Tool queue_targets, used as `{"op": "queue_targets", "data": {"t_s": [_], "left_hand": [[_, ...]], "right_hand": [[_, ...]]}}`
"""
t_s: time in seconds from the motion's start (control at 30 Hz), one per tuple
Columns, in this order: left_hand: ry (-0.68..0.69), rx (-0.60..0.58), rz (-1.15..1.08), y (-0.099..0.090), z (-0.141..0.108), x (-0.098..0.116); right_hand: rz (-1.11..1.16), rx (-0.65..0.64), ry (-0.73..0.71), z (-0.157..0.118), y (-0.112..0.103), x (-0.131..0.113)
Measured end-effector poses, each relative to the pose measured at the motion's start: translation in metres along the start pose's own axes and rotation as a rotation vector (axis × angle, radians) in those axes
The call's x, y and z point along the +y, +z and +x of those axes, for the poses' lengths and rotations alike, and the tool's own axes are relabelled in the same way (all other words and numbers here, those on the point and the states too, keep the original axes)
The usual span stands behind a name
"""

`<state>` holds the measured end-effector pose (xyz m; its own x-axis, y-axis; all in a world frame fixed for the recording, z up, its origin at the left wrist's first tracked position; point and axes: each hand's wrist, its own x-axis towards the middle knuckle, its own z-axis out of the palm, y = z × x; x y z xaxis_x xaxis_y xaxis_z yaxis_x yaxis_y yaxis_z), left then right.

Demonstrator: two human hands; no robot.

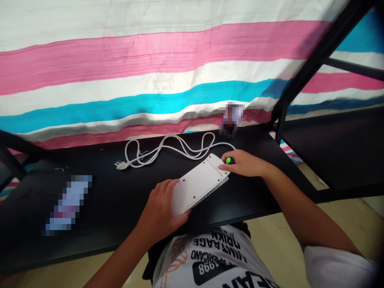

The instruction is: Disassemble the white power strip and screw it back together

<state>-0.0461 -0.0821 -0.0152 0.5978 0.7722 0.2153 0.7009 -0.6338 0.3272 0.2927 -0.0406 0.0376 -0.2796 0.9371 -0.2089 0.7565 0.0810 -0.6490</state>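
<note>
A person in a printed white T-shirt (216,262) grips a white power strip (199,178) at a black table (120,212). The left forearm rises from the near edge, and the left hand (163,200) is clamped over the strip's near end, fingers bunched across the far long edge, thumb along the near one. The right arm reaches in from the side, elbow bent, with the right hand (244,163) at the strip's opposite end, fingers closed around a green-and-black tool handle (230,161). Thumb and fingertips meet the strip's end there. The strip lies slantwise between the hands, its screw-dotted face up. A white cord (172,135) loops behind it on the tabletop, ending in a plug (121,165) to the left.
</note>
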Motion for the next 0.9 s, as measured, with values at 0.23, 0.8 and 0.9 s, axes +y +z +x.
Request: {"op": "queue_targets", "data": {"t_s": [0.23, 0.8, 0.9], "left_hand": [[-0.023, 0.034, 0.018, 0.011, 0.004, 0.012], [-0.05, 0.055, -0.005, 0.012, 0.003, 0.015], [-0.05, 0.061, -0.018, 0.012, 0.003, 0.014]], "right_hand": [[-0.106, -0.041, -0.032, 0.006, -0.01, 0.01], [-0.026, -0.104, -0.071, -0.005, -0.015, 0.016], [0.001, -0.119, -0.045, -0.005, -0.015, 0.018]]}}
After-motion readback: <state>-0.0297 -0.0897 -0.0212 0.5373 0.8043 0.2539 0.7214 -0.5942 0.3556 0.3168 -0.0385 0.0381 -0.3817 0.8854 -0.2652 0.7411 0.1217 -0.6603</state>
